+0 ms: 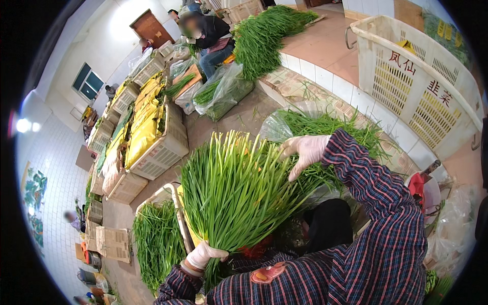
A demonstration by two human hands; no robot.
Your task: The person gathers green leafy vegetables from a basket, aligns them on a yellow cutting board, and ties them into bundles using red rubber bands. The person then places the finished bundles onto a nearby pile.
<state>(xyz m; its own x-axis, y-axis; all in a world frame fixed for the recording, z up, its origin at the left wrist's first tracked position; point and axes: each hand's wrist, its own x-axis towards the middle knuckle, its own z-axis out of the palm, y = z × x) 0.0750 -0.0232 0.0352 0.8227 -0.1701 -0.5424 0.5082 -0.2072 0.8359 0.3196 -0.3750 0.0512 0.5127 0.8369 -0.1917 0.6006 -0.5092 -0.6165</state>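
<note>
A large fanned bunch of garlic chives (pixel 236 187) stands before me, its pale stem ends up. Gloved in white, my left hand (pixel 205 256) is closed around the bunch's narrow lower part. My right hand (pixel 305 154), also gloved, has thumb and fingers apart at the bunch's right edge; whether it touches the stems I cannot tell. Behind it, loose chives (pixel 324 127) lie on clear plastic. At the left of the bunch, a white plastic crate (pixel 176 202) holds more chives (pixel 158 236).
Several crates with yellow bags (pixel 143 133) line the left. A big white crate (pixel 423 80) stands on the tiled ledge (pixel 333 82) at right. A tall chive heap (pixel 263 38) lies farther back, beside a seated co-worker (pixel 213 34). A bucket (pixel 431 194) stands by my right arm.
</note>
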